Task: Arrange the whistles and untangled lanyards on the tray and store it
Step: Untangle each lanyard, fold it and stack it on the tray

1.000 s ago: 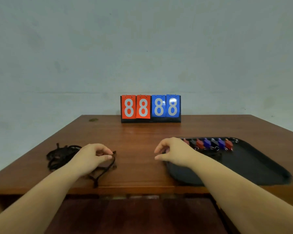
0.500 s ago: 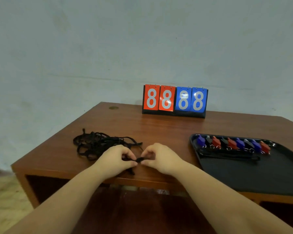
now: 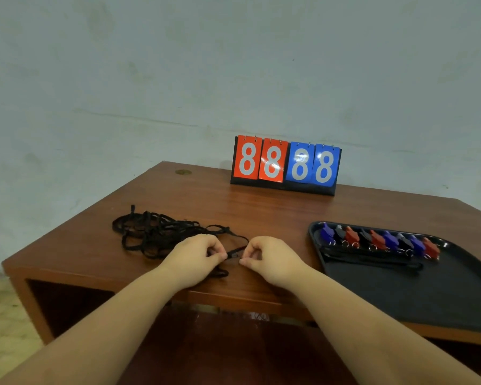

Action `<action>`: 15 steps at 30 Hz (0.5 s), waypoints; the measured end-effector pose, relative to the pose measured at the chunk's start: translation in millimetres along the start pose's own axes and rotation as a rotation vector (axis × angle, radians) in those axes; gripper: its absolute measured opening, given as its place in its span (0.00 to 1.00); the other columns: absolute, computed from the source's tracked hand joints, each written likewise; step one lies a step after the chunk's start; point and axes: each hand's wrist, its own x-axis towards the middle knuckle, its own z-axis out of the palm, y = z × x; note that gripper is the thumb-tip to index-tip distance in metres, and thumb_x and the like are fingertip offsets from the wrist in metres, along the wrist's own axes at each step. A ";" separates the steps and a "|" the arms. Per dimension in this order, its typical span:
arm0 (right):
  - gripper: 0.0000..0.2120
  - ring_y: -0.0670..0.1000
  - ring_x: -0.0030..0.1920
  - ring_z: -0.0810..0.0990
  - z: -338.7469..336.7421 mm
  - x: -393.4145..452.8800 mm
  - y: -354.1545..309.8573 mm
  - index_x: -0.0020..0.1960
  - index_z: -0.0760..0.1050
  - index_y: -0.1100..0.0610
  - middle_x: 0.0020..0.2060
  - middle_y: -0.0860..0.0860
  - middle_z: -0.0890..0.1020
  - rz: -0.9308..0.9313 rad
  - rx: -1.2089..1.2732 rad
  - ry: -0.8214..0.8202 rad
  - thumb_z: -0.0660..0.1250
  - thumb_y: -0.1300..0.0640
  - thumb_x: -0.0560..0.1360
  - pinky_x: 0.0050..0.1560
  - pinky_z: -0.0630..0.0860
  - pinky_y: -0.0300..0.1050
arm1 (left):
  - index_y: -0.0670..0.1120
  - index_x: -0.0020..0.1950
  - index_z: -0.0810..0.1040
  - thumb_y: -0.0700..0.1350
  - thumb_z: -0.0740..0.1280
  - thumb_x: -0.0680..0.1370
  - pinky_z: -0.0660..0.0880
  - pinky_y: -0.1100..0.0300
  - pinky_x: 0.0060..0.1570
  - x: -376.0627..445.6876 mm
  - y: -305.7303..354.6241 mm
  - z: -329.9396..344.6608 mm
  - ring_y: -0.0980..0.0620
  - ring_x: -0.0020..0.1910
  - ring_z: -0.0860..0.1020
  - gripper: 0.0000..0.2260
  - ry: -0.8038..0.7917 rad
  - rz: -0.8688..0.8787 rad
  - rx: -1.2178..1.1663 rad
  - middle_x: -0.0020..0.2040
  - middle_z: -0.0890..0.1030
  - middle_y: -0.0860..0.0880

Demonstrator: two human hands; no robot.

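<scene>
Near the front edge of the brown wooden counter [image 3: 261, 212], the left hand [image 3: 195, 258] and right hand [image 3: 272, 259] each pinch an end of one black lanyard strand [image 3: 233, 255] between thumb and forefinger. Behind the left hand lies the tangled heap of black lanyards [image 3: 156, 232]. To the right, a black tray [image 3: 428, 295] holds a row of blue, black and red whistles [image 3: 378, 240] with a straight lanyard [image 3: 372, 261] just before them. A scoreboard [image 3: 286, 165] reading 8888 stands against the pale wall [image 3: 233, 65].
</scene>
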 end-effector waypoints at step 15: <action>0.05 0.47 0.41 0.85 -68.2 -42.2 29.1 0.45 0.76 0.62 0.40 0.53 0.85 0.068 0.372 0.114 0.67 0.59 0.75 0.41 0.80 0.37 | 0.54 0.64 0.71 0.49 0.62 0.78 0.64 0.54 0.66 4.8 31.1 -13.7 0.53 0.66 0.68 0.14 0.298 0.041 0.098 0.65 0.72 0.54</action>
